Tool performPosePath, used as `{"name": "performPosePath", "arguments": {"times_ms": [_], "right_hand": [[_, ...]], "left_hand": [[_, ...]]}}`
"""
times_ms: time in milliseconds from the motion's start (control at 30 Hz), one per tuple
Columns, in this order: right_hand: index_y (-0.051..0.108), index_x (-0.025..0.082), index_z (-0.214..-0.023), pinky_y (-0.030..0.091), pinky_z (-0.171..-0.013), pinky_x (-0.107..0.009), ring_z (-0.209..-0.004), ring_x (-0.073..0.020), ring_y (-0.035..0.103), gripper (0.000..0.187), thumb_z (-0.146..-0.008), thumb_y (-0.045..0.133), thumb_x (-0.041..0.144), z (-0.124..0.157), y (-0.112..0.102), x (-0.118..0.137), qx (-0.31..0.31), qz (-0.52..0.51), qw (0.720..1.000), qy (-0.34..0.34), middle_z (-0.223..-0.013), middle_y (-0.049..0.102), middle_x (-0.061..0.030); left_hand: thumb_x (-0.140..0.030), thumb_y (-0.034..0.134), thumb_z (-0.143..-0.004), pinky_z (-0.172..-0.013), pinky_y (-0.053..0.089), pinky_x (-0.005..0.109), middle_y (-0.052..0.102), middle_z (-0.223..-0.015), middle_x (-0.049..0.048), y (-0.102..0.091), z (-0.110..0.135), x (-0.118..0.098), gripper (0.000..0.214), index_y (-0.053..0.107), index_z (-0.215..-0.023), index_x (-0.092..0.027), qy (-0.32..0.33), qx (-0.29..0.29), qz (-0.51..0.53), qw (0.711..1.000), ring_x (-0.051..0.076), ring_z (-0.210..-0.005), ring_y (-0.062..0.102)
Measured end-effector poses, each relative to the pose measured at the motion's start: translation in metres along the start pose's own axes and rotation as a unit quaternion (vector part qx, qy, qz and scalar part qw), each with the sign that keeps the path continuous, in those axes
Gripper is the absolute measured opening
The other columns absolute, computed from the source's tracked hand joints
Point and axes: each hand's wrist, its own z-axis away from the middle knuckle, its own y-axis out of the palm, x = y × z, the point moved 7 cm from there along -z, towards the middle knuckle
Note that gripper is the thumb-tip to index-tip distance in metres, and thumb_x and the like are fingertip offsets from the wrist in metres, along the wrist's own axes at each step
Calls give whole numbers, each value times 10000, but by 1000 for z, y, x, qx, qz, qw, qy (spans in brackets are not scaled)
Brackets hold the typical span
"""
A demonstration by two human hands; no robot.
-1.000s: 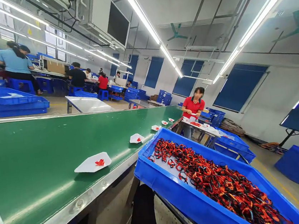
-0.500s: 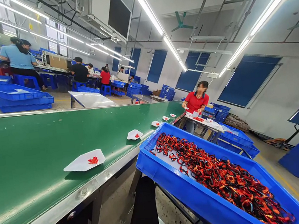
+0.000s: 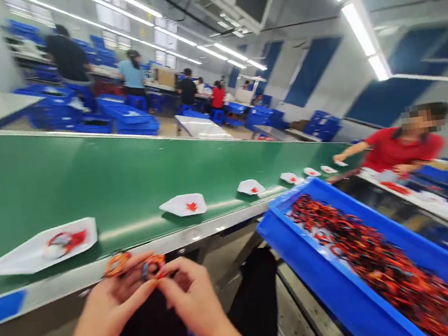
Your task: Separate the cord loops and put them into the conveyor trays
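My left hand is curled palm up around small orange, red and black ring-shaped bands. One orange band sticks out by its fingers. At the fingertips, my right hand pinches another orange-red band, so both hands meet on it. Just beyond them a white paper tray with a pointed end lies on the green conveyor belt; a red piece and a pale round piece, both blurred, are in it. Farther right, a similar white tray carries a small red piece.
To my right stands a long blue crate heaped with red and black bands. A metal rail edges the belt. Several more trays run toward a co-worker in a red shirt, whose hand reaches over the belt.
The view has swung left. Earlier a single hand showed at the lower left edge; now both hands are in front of me with bands in them. The co-worker now leans and reaches to the belt.
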Motion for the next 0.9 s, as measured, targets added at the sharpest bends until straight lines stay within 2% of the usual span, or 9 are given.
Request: {"name": "performPosePath", "arguments": {"times_ms": [67,167,367,533,633,700,833,900], "right_hand": [[642,191,-880,341,-417,-157,-454,-59,448,175,-799,606,341,1,3,-2,20,-11,1000,4,-616,563,33],[616,185,-889,311,-400,-153,-430,-54,412,185,-820,586,354,3,12,-9,46,-23,999,12,-543,501,55],[611,155,-931,277,-351,-149,-391,-54,369,306,-819,568,437,5,21,-13,58,-38,997,47,-468,440,69],[630,153,-878,274,-335,-142,-408,-35,392,306,-793,604,446,3,25,-14,59,-84,993,67,-634,552,16],[633,147,-832,254,-326,-135,-395,-19,375,276,-777,641,417,5,29,-17,67,-147,982,94,-649,549,18],[633,145,-833,229,-321,-120,-391,-3,333,255,-777,652,392,8,36,-21,88,-251,953,148,-636,510,37],[624,148,-893,190,-326,-76,-413,17,263,239,-747,697,323,15,52,-27,121,-470,830,277,-649,458,63],[615,140,-864,192,-326,-67,-416,18,255,230,-724,720,289,16,56,-30,119,-510,795,305,-646,456,66]], "left_hand": [[-337,711,-693,-888,485,351,662,-1084,84,0,6,2,502,543,-1143,-193,-14,40,51,998,259,-1057,586],[-286,684,-730,-878,486,326,673,-1049,85,-1,10,-5,472,513,-1157,-178,0,59,76,995,230,-1015,610],[-249,673,-735,-884,472,318,676,-1002,78,-6,15,-10,406,541,-1108,-159,29,47,49,997,205,-971,618],[-260,695,-699,-844,493,345,673,-972,97,-13,12,-6,372,568,-1027,-138,21,16,31,999,226,-929,629],[-265,696,-696,-840,492,350,675,-946,99,-14,12,-7,354,575,-1002,-133,30,13,22,999,224,-902,634],[-262,692,-701,-834,494,341,678,-945,95,-14,13,-9,344,579,-1000,-134,39,20,21,999,216,-889,637],[-264,676,-719,-833,489,314,690,-935,79,-16,16,-9,326,589,-1008,-140,40,17,14,999,197,-876,642],[-280,671,-726,-836,489,315,692,-925,76,-18,16,-7,333,588,-1017,-140,29,5,14,999,195,-870,644]]}}
